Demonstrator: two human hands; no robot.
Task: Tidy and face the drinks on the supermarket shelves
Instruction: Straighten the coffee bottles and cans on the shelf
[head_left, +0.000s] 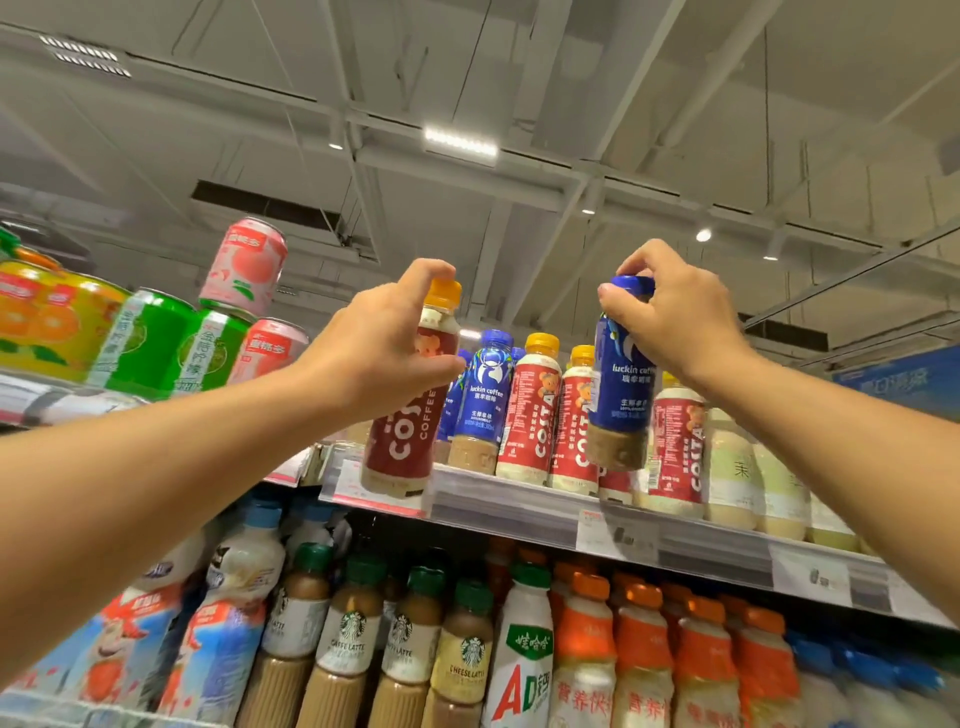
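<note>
1. Drinks on two shelf levels; facing job looked partly done, judged from how the rows stood.
2. Far left, top level: fruit-drink cans (156, 338) sat in a row, one pink peach can (244, 265) stacked on top and tilted. Probably still needed squaring up.
3. Left hand (384, 348) gripped a dark-red Costa Coffee bottle (402, 415) round its upper body, fingers curled near the orange cap. Bottle was at the front edge of the upper shelf (519, 504), leaning a bit; couldn't tell if its base was on the shelf or lifted.
4. Just right of it: a blue Luckin Coffee bottle (480, 400) standing on the shelf, label forward, then bright-red Costa bottles (530, 410), labels roughly forward. More blue bottles behind, mixed in with the reds.
5. Right hand (675, 317) pinched a second Luckin Coffee bottle (623, 379) by its blue cap, held clear above the shelf in front of the red Costas. Not placed yet; likely meant to join the other blue ones.
6. Far right: pale green-label bottles (737, 467), blurred, order unclear.
7. Lower shelf: Starbucks latte bottles (353, 654), a white AD bottle (524, 660), orange-cap bottles (644, 660) all upright, fronts mostly out. Looked faced already.
8. Left to do: seat both held bottles, sort blue from red.
</note>
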